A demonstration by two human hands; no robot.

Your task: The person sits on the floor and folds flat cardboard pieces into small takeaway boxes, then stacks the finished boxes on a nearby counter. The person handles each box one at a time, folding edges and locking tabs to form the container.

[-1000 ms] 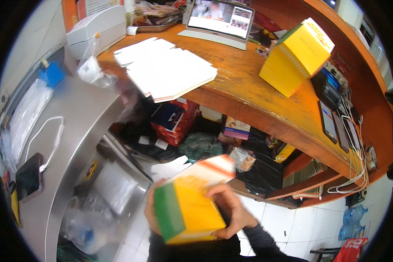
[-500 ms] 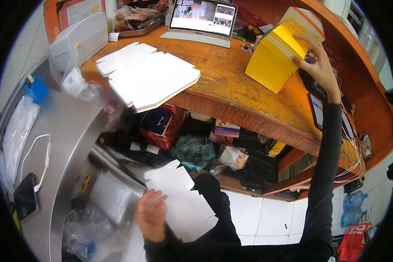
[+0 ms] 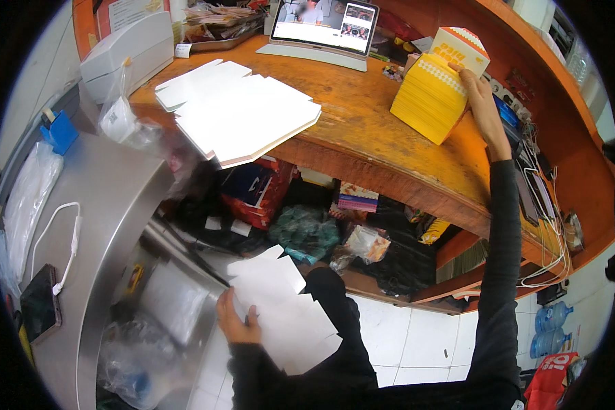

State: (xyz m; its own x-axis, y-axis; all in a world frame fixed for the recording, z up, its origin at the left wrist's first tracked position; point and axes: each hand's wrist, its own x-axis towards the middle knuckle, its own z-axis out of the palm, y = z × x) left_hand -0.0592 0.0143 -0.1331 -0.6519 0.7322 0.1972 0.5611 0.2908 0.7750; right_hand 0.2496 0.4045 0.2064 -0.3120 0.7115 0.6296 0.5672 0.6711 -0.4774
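Note:
On the right of the wooden desk stands a stack of flat yellow cartons (image 3: 427,99), its many edges showing. A printed white-and-orange panel (image 3: 461,49) sticks up behind it. My right hand (image 3: 484,113) grips the stack's upper right side, fingertips on the top edge; its thumb is mostly hidden. A white die-cut cardboard blank (image 3: 290,314) lies over my lap. At its left edge is my left hand (image 3: 239,320), closed around the edge with the thumb over the white face. More white blanks (image 3: 246,109) are piled on the desk's left, jutting past the front edge.
A tablet (image 3: 321,31) stands at the back of the desk. On the left, a metal counter (image 3: 109,212) carries a phone (image 3: 41,304), a white cable and a blue tape dispenser (image 3: 60,131). Bags and boxes fill the shelf below. Cables (image 3: 550,225) hang at the right.
My left hand has come down from above the blank onto its left edge. My right hand has shifted slightly left and turned, and the printed panel stands differently behind the yellow stack.

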